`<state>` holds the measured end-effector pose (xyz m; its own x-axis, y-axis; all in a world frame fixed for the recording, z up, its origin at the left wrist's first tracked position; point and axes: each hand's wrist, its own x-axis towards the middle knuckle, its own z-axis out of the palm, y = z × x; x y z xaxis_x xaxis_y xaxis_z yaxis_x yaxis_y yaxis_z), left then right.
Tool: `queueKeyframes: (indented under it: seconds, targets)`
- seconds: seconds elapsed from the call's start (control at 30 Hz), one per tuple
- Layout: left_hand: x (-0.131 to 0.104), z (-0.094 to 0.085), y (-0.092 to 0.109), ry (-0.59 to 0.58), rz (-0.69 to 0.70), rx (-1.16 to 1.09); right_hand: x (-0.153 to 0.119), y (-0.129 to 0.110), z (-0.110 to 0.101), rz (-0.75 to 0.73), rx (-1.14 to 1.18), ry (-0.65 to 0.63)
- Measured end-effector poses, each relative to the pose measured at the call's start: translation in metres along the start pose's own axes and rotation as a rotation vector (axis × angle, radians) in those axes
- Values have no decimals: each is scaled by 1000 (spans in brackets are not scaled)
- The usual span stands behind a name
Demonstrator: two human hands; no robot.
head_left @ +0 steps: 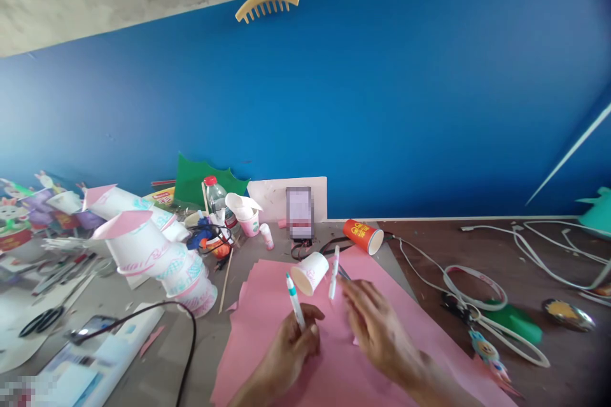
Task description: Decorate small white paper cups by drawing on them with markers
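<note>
My left hand (300, 338) is closed around a white marker (295, 303) with a teal end pointing up. My right hand (372, 318) is to the right over the pink paper (258, 331), its fingers extended and close together. A second white marker (335, 273) is beside its fingertips; whether they touch it I cannot tell. Between and beyond the hands, a white paper cup (312, 272) with pink marks lies on its side on the pink paper. Behind it on the right lies a red paper cup (360, 235), also on its side.
Stacked decorated cups (167, 261) lean at the left, near black scissors (42, 322) and a black cable (193, 331). A phone (300, 213) stands at the back, with a bottle (217, 197) to its left. White cables (548, 267) and a keychain (487, 350) lie on the right.
</note>
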<state>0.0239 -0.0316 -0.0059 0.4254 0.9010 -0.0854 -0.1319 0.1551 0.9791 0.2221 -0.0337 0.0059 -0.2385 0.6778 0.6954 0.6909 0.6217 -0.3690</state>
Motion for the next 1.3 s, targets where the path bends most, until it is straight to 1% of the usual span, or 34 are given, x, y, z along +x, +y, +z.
queueKeyframes:
  seconds: [0.07, 0.1, 0.13, 0.2, 0.27, 0.37, 0.43, 0.47, 0.5, 0.57, 0.6, 0.63, 0.67, 0.77, 0.83, 0.9, 0.97, 1.03, 1.13, 1.2, 1.3]
  targets:
    - [-3, 5, 5, -74, -13, 69, 3, -19, -4, -228, 76, -82]
    - [-4, 8, 9, -95, 5, 111, 5, -26, -5, -267, 89, -132]
    - [-5, 11, 13, -121, 29, 156, 6, -32, -5, -291, 86, -150]
    - [-7, 15, 21, -149, 60, 205, 8, -39, -3, -292, 58, -179]
    - [-8, 16, 24, -160, 63, 263, 9, -39, -1, -280, 28, -175]
    - [-9, 12, 21, -181, 87, 324, 7, -34, 2, -273, 14, -106]
    - [-8, 6, 16, -190, 127, 305, 5, -27, 4, -248, 10, -33]
    - [-7, 4, 14, -154, 139, 277, 4, -23, 5, -226, 5, 13]
    - [-6, 1, 12, -40, 163, 246, 3, -19, 5, -171, -19, 59]
    - [-3, -4, 10, 218, 215, 261, 1, -10, 7, -74, -27, 174]
    - [-1, -7, 9, 313, 232, 289, 1, -6, 8, -49, -12, 201]
    - [0, -10, 8, 374, 252, 333, 0, -3, 9, -25, 8, 233]
    - [3, -13, 7, 410, 276, 381, -1, 0, 10, 6, 28, 249]
    - [9, -21, 1, 419, 363, 524, -2, 3, 14, 48, 47, 251]
    - [14, -24, -4, 373, 372, 599, -2, 2, 17, 34, 28, 235]
    - [17, -25, -7, 327, 352, 631, -4, 2, 20, 33, 16, 210]
    - [18, -24, -8, 342, 316, 583, -6, 2, 23, 64, 38, 160]
    - [17, -24, -7, 403, 277, 484, -7, 2, 26, 106, 78, 113]
    - [18, -25, -7, 461, 262, 385, -9, 3, 32, 151, 143, 105]
    - [21, -27, -9, 442, 276, 411, -9, 4, 36, 169, 182, 103]
    - [26, -29, -16, 343, 298, 572, -9, 5, 39, 170, 190, 91]
